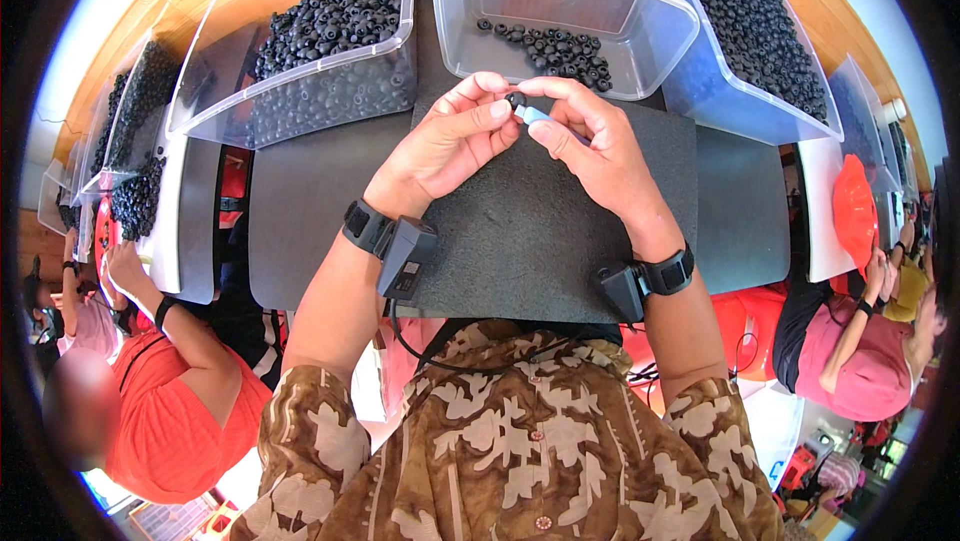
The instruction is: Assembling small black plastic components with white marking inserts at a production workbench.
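Note:
Over the dark table mat, both hands meet in front of a clear bin. My left hand (455,141) pinches a small round black part (516,100) between thumb and fingertips. In my right hand (605,146) is a small tool with a light blue handle (538,117), its pale end against the black part. I cannot make out the tool's exact kind, as the fingers cover much of it. Just beyond the fingers, the clear bin (655,41) holds a loose heap of similar black parts (565,53).
A clear bin (225,111) full of black parts stands at the far left, another bin (715,106) at the far right. Black mat (560,241) covers the table before me. Co-workers sit to both sides, one in an orange shirt (175,411). A red container (855,206) is at right.

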`<state>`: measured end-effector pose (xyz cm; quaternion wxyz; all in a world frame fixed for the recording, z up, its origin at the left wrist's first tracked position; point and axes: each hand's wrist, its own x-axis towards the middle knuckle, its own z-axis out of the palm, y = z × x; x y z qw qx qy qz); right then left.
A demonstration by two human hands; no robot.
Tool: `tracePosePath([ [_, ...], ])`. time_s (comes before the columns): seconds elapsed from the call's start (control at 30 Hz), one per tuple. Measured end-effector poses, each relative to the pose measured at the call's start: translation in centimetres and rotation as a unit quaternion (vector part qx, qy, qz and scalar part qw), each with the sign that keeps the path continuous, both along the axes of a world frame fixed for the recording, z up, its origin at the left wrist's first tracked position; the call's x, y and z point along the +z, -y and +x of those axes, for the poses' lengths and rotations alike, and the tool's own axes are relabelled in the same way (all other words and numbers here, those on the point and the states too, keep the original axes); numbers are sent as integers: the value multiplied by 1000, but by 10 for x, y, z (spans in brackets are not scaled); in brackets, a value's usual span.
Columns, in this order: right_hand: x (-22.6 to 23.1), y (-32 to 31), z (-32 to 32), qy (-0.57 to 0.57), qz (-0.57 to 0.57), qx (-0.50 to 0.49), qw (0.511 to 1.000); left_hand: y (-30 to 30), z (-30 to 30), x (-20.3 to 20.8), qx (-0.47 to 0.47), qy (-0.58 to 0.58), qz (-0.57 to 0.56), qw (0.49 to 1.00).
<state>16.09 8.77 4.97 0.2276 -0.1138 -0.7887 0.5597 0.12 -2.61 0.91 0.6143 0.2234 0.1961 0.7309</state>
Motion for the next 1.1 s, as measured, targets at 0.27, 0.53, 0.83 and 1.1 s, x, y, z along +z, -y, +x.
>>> tracePosePath([
  [0.27, -2, -2, -1, -2, 17, 0, 1000, -1, -2, -2, -17, 14, -5, 1000],
  [0.53, 0, -2, -1, 1, 15, 5, 1000, -1, -4, -2, -20, 15, -6, 1000],
  [0.83, 2, 0, 1, 7, -45, -9, 999, 1, -1, -1, -17, 7, -18, 1000],
  [1.1, -5, -3, -3, -64, -1, -20, 998, -2, 3, 2, -36, -52, -19, 998],
])
